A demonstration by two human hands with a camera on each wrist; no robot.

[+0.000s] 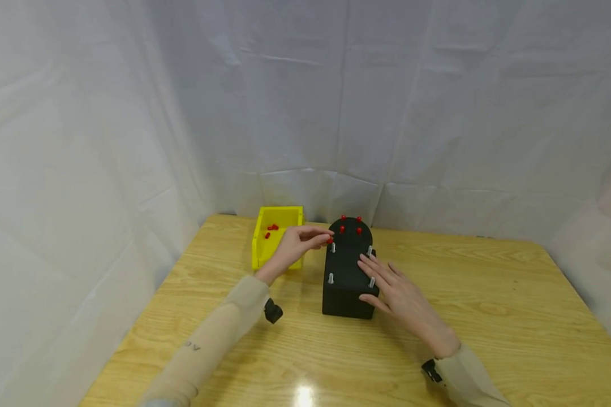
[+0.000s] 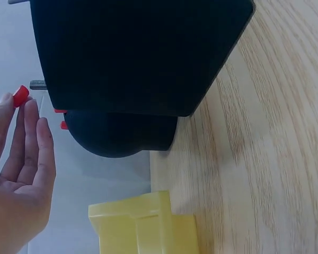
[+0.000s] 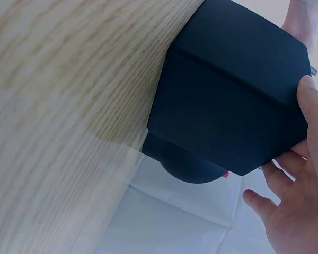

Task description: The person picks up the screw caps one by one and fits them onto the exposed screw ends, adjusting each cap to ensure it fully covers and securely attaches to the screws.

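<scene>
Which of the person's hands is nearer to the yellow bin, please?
The left. The left hand hovers just right of the yellow bin, pinching a red cap. The right hand rests on the black block, farther away.

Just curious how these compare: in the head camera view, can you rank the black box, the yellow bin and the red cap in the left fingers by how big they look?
Largest to smallest:
1. black box
2. yellow bin
3. red cap

Yellow bin [image 2: 143, 227] cut off at bottom edge; contents hidden.
</scene>
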